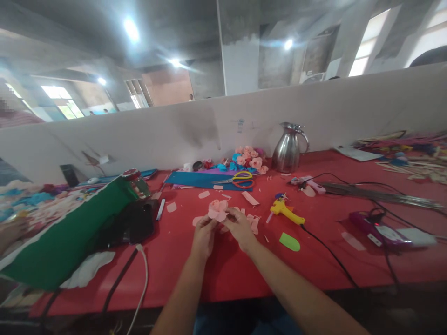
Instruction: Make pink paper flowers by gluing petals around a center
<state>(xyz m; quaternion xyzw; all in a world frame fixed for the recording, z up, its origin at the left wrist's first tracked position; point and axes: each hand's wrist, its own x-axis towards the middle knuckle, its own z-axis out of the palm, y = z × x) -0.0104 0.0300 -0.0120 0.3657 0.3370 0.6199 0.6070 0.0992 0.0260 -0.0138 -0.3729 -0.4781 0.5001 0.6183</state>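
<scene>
At frame centre, left hand (pixel 204 232) and right hand (pixel 241 229) pinch the pink flower (pixel 218 210); keep each grip light, avoiding creases.

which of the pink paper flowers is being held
The single pink flower held between the left hand and right hand; the other pink flowers lie bunched beside the metal jug.
</scene>
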